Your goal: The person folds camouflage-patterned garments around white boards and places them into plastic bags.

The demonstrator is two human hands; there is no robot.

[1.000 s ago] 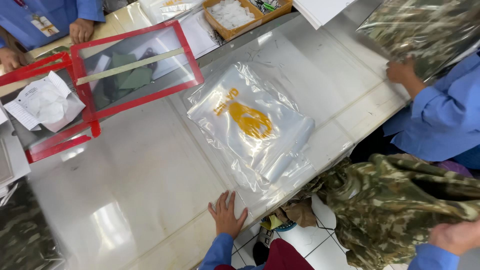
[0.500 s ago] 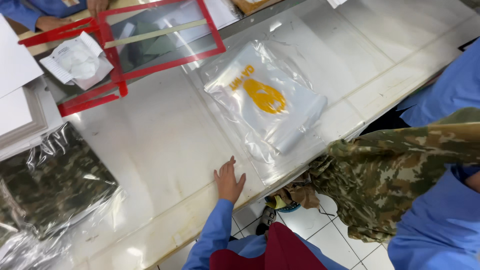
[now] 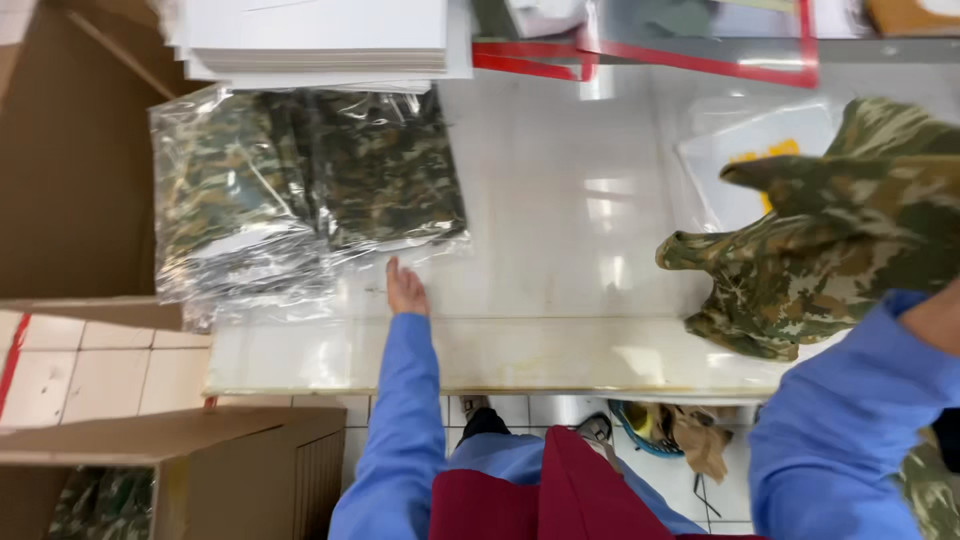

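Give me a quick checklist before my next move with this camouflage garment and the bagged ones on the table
1. Left hand free, flat on the table: ok.
2. Bagged camouflage garments within reach, just beyond the left fingertips: ok.
3. Loose camouflage garment held up at the right: ok, but the right hand itself is hidden, so its grip: cannot tell.
4. Garment laid flat: not ok, it hangs bunched.
5. Printed plastic bag uncovered: not ok, the garment partly hides it.
6. Bare table surface in the middle: ok.

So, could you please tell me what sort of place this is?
Probably a garment packing station: camouflage garments sealed in clear bags on a white table, a loose camouflage garment and cardboard boxes beside it.
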